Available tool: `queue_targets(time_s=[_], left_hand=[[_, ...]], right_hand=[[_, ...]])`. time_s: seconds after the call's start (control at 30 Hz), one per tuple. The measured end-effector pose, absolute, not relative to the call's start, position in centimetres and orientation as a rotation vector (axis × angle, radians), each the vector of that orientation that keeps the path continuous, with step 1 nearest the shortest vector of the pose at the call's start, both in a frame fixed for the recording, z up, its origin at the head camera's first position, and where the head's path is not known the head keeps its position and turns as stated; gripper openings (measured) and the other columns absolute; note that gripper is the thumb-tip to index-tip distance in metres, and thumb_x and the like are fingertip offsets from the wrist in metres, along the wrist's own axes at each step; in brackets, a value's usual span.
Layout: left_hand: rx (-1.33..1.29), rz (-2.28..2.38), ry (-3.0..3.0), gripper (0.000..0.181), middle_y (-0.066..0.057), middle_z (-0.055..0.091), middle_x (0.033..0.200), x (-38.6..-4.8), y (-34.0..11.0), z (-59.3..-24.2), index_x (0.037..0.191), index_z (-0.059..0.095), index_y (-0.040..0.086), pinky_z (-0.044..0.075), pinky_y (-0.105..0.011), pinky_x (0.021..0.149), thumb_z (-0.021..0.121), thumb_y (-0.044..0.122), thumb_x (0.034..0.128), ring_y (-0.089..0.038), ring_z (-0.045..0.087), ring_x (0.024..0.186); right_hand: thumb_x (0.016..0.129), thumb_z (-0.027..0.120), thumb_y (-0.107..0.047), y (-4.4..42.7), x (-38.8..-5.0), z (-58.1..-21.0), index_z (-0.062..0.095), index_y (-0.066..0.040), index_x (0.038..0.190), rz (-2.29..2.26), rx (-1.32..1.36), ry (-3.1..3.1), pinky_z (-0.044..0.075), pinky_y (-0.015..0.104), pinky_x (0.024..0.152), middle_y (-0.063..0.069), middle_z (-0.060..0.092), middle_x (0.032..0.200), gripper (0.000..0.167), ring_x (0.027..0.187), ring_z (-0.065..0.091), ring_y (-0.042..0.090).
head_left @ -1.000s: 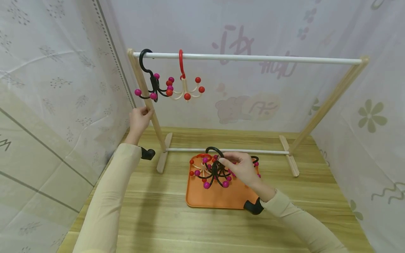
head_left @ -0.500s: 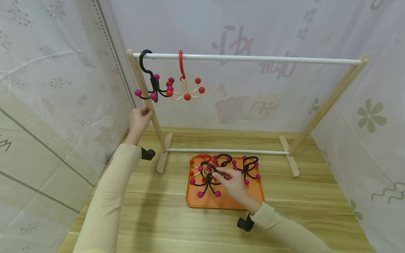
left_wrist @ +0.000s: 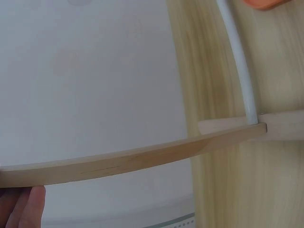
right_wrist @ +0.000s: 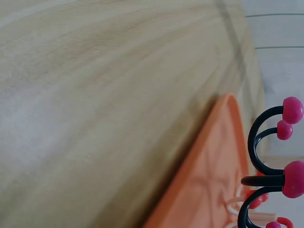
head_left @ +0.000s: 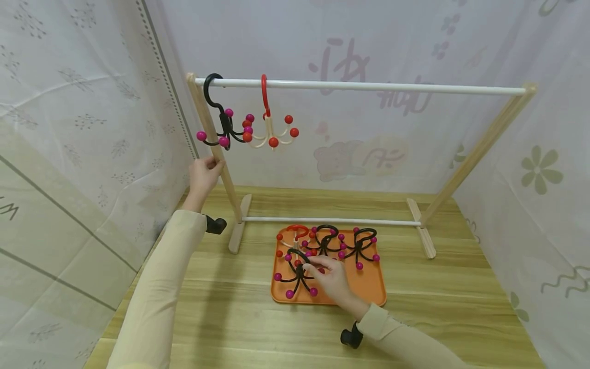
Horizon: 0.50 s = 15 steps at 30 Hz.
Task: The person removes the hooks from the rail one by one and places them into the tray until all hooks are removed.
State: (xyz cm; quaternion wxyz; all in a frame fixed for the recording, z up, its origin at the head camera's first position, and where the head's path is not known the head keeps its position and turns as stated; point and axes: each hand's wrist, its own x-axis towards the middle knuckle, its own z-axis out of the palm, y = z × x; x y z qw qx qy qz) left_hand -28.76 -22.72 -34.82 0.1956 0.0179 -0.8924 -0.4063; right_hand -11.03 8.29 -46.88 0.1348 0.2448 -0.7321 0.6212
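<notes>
Right hand point(head_left: 334, 280) has drawn its pinched black hanger point(head_left: 299, 271) nearer (wrist view omits the hand), left hand point(head_left: 204, 175) gripping a post point(left_wrist: 118, 162).

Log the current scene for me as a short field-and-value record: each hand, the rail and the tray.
Right hand: holds the held hanger, black with magenta balls
Left hand: grips the left post
Top rail: hanging black hanger leftmost, hanging red-hooked hanger beside it
Orange tray: red-hooked hanger back left, middle black hanger, right black hanger
Unclear: whether the held hanger touches anything on the tray
</notes>
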Motion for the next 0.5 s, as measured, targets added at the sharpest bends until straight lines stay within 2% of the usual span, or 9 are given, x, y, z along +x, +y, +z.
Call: queue_targets(time_s=[0.23, 0.37, 0.5], left_hand=[[0.032, -1.132, -2.506, 0.029, -0.02, 0.064, 0.086, -28.6, -22.7, -34.8, 0.093, 0.065, -0.005, 0.04, -0.023, 0.056, 0.053, 0.02, 0.0889, -0.029, 0.06, 0.075], [0.028, -1.132, -2.507, 0.028, -0.02, 0.064, 0.087, -28.6, -22.7, -34.7, 0.093, 0.065, -0.005, 0.041, -0.025, 0.057, 0.053, 0.019, 0.0886, -0.028, 0.06, 0.075], [0.029, -1.139, -2.51, 0.028, -0.02, 0.064, 0.088, -28.6, -22.7, -34.6, 0.096, 0.064, -0.006, 0.042, -0.028, 0.06, 0.053, 0.019, 0.0889, -0.029, 0.06, 0.076]], right_hand=[[0.075, 0.064, 0.007, 8.0, -10.8, -48.2, 0.064, 0.01, 0.09, 1.798, 0.68, -2.139, 0.048, 0.034, 0.058, 0.018, 0.064, 0.082, 0.015, 0.07, 0.06, 0.026], [0.075, 0.064, 0.008, 7.8, -10.8, -48.7, 0.065, 0.01, 0.089, 1.816, 0.664, -2.128, 0.046, 0.029, 0.051, 0.018, 0.064, 0.08, 0.014, 0.063, 0.057, 0.03], [0.075, 0.063, 0.01, 7.8, -10.9, -49.3, 0.064, 0.011, 0.089, 1.832, 0.681, -2.103, 0.047, 0.03, 0.052, 0.02, 0.064, 0.079, 0.014, 0.064, 0.058, 0.034]])
